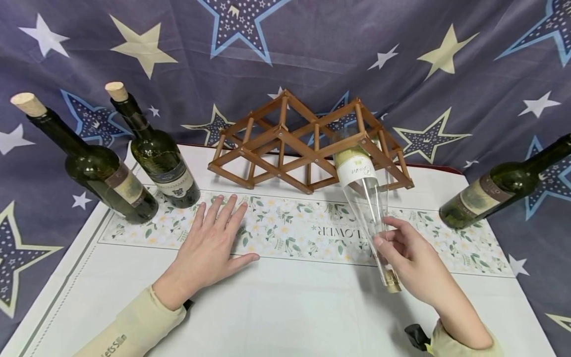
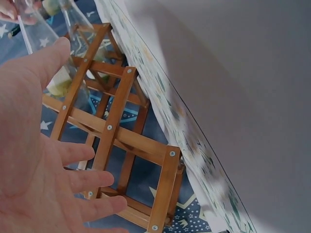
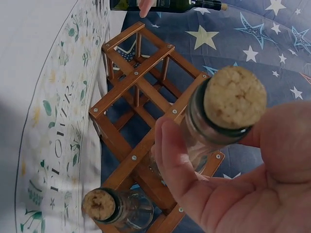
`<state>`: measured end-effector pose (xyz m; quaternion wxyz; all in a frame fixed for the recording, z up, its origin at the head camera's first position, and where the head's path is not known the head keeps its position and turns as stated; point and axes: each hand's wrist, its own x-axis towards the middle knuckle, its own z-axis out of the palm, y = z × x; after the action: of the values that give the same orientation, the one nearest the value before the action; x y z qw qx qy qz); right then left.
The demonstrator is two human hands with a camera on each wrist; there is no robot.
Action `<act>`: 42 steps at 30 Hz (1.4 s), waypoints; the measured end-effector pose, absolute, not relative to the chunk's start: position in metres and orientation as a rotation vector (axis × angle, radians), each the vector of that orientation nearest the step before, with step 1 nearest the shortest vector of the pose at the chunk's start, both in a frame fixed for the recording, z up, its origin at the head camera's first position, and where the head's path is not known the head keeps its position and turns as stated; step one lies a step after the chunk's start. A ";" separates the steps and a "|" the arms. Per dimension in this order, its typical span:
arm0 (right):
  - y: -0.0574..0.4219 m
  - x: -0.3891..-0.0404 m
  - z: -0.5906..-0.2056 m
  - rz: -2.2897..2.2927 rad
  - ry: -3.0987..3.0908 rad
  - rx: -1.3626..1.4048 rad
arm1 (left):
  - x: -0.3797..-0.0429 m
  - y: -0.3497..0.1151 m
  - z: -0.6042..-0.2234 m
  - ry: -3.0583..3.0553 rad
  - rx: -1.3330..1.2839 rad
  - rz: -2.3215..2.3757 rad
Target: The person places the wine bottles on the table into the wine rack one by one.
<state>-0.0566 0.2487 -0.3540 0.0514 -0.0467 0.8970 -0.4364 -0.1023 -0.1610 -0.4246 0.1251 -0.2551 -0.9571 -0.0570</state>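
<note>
My right hand (image 1: 412, 258) pinches the neck of a clear glass bottle (image 1: 357, 171) between thumb and fingers. Its cork (image 3: 235, 97) points toward me, and its pale-labelled base end overlaps the right part of the wooden wine rack (image 1: 280, 133). A second clear corked bottle (image 3: 131, 208) lies low in the rack, mostly hidden behind the held one in the head view. My left hand (image 1: 214, 243) is spread flat, palm down, over the flowered runner (image 1: 285, 228) in front of the rack, holding nothing.
Two dark green corked bottles (image 1: 167, 168) (image 1: 109, 183) stand at the left end of the runner. Another dark green bottle (image 1: 490, 193) stands at the far right. Behind the white table (image 1: 276, 307) hangs a star-patterned curtain (image 1: 321, 54).
</note>
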 end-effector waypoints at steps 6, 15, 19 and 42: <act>0.244 -0.065 -0.353 -1.376 2.718 -0.166 | -0.102 -0.160 -0.424 -2.790 -0.750 -0.164; 0.236 -0.076 -0.351 -1.400 2.680 -0.114 | -0.100 -0.160 -0.425 -2.788 -0.765 -0.172; 0.233 -0.081 -0.350 -1.403 2.681 -0.123 | -0.099 -0.160 -0.425 -2.788 -0.764 -0.168; 0.221 -0.110 -0.349 -1.482 2.637 -0.041 | -0.098 -0.159 -0.426 -2.772 -0.768 -0.183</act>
<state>-0.1101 0.2210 -0.3489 0.0580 -0.0135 0.8702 -0.4891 -0.0983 -0.1594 -0.4256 0.1294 -0.2642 -0.9537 -0.0631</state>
